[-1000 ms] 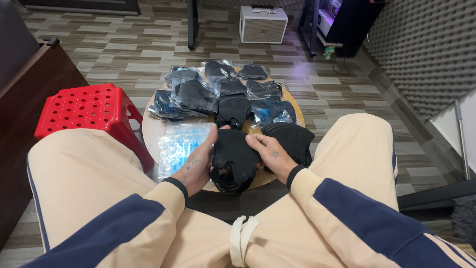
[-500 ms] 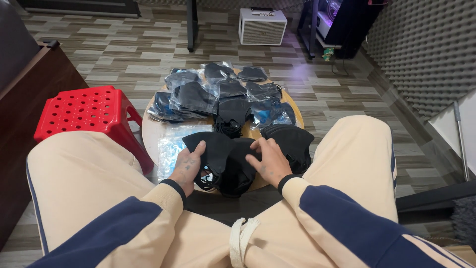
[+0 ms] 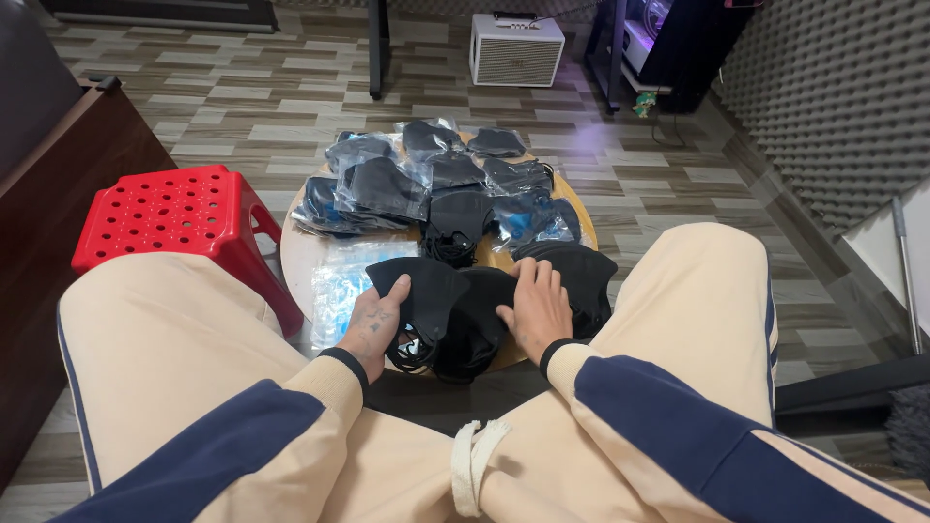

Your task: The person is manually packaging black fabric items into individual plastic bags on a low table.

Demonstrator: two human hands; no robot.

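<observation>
I sit with a low round wooden table (image 3: 295, 257) between my knees. My left hand (image 3: 376, 320) grips the edge of a loose black face mask (image 3: 426, 291) at the table's near side. My right hand (image 3: 536, 305) lies flat, fingers spread, on a pile of loose black masks (image 3: 480, 324) beside it. More black masks sealed in clear plastic bags (image 3: 383, 184) cover the far half of the table. A stack of empty clear bags (image 3: 339, 281) lies left of my left hand.
A red plastic stool (image 3: 179, 218) stands left of the table. A dark wooden cabinet (image 3: 58, 194) fills the far left. A white speaker box (image 3: 515, 48) and a black stand sit on the wood-pattern floor behind. Grey foam panels line the right wall.
Both hands have moved apart and spread the black mask out on the table; the right hand has flattened onto the pile.
</observation>
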